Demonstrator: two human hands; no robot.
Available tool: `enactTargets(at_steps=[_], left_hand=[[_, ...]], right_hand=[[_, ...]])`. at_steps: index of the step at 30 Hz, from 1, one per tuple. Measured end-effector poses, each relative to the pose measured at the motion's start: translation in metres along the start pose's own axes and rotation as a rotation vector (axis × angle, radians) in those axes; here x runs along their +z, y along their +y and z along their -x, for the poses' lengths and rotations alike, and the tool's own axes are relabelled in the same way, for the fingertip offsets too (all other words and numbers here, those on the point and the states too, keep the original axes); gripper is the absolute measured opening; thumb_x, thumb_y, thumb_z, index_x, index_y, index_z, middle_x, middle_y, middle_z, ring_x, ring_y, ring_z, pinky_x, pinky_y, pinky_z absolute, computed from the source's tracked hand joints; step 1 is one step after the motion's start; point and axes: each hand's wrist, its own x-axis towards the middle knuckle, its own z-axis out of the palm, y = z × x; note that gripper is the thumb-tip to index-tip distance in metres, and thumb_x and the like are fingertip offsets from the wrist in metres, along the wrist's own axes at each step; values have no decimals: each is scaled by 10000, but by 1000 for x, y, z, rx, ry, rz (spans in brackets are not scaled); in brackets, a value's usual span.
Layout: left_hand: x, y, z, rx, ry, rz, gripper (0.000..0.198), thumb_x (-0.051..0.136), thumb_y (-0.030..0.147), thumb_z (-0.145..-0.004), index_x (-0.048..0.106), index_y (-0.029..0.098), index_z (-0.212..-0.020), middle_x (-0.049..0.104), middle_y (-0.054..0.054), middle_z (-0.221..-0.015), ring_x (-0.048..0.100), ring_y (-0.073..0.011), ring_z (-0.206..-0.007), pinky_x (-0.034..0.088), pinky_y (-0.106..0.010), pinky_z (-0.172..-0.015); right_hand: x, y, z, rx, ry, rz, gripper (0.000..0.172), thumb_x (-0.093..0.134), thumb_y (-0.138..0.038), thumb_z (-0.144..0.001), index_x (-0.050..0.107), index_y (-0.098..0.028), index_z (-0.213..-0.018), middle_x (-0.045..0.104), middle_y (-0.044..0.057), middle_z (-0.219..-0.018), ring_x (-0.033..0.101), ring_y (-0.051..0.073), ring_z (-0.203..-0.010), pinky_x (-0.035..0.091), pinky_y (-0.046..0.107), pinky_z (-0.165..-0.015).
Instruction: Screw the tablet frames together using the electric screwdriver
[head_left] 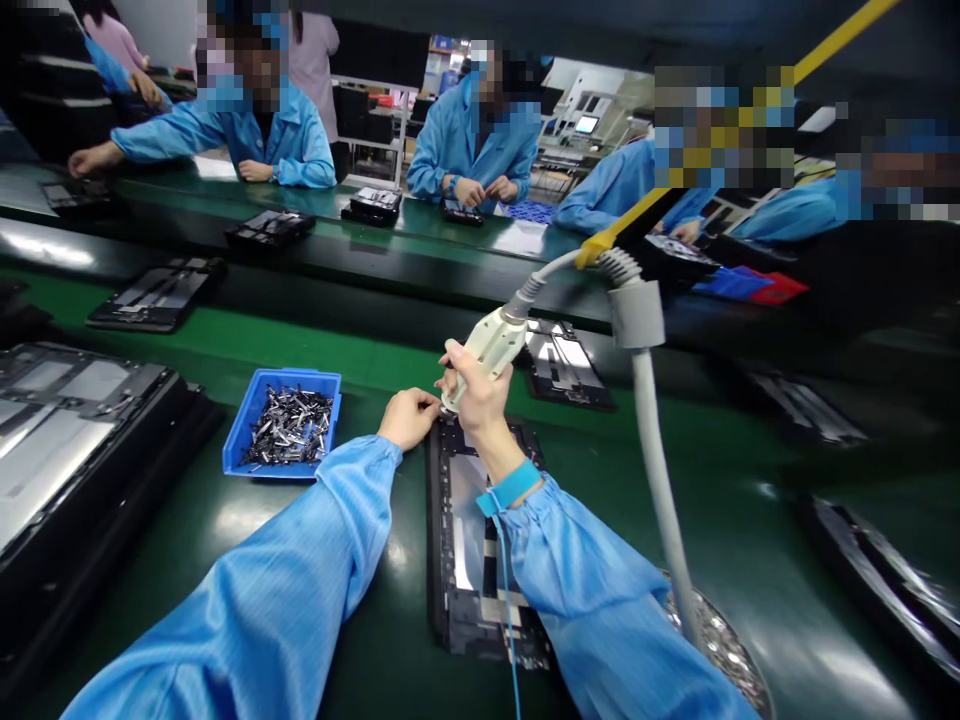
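My right hand is wrapped around a cream electric screwdriver, its tip pointing down at the far left corner of a black panel frame lying lengthwise before me. A grey hose runs from the tool up to a yellow cable. My left hand is closed in a pinch right beside the tool's tip, at the frame's far corner; what it pinches is too small to make out. Both arms wear blue sleeves, and a blue strap circles my right wrist.
A blue tray of small metal parts sits left of my hands. Stacked black panels lie at far left. More frames rest on the green conveyor. Several people in blue coats work across the belt. A dish of screws sits at lower right.
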Motion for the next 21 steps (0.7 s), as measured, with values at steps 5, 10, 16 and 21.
enactTargets(at_steps=[5, 10, 16, 21], left_hand=[[-2, -1, 2, -3, -26, 2, 123, 694, 184, -867, 800, 129, -839, 719, -19, -750, 595, -134, -619, 443, -232, -628], [2, -3, 3, -9, 15, -69, 141, 693, 192, -870, 808, 111, -877, 712, -29, -733, 601, -141, -635, 460, -245, -650], [-8, 13, 9, 15, 97, -211, 151, 657, 191, -886, 794, 130, -903, 756, -82, -892, 685, -192, -779, 562, -320, -797], [14, 18, 94, 287, 82, -345, 323, 668, 287, -913, 739, 220, -1221, 623, -128, -1466, 546, -305, -1391, 438, -477, -1213]], right_hand=[[0, 5, 0, 26, 15, -33, 371, 845, -489, -682, 666, -178, -591, 494, -57, -392, 448, 96, -344, 534, 261, -466], [-1, -9, -1, -4, 58, -150, 381, 862, -489, -637, 655, -173, -585, 481, -50, -375, 433, 98, -332, 503, 261, -441], [-32, -84, 23, -62, 16, -348, 419, 811, -570, -686, 749, -160, -743, 386, -77, -374, 391, 95, -347, 454, 259, -444], [-107, -134, 74, 57, -44, -238, 432, 856, -602, -657, 795, -185, -750, 397, -29, -390, 390, 118, -366, 446, 314, -450]])
